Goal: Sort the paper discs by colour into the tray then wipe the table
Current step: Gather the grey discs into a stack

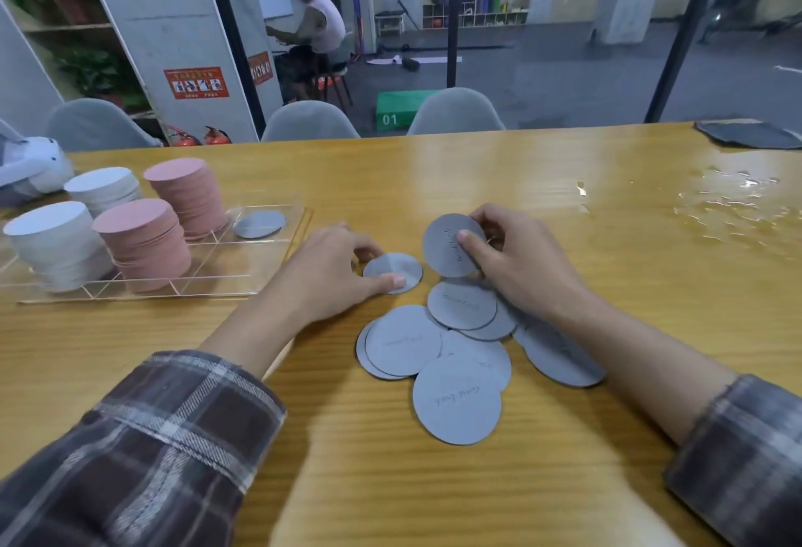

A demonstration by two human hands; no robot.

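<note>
Past the sleeve [152, 438], a flat disc [392, 269] is pinched by left fingers [382, 285]; at three o'clock, a tilted disc [445, 238] by right fingers [472, 246].

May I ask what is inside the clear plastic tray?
Two stacks of white paper discs, two of pink paper discs, one flat grey paper disc. The tray floor under them is hidden.

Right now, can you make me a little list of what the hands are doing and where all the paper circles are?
Left hand: pinches the first grey disc
Right hand: holds the second grey disc tilted up
Loose pile: grey discs overlapping on the table
Tray: white stacks, pink stacks, lone grey disc
Far right: wet patch, dark cloth
</note>
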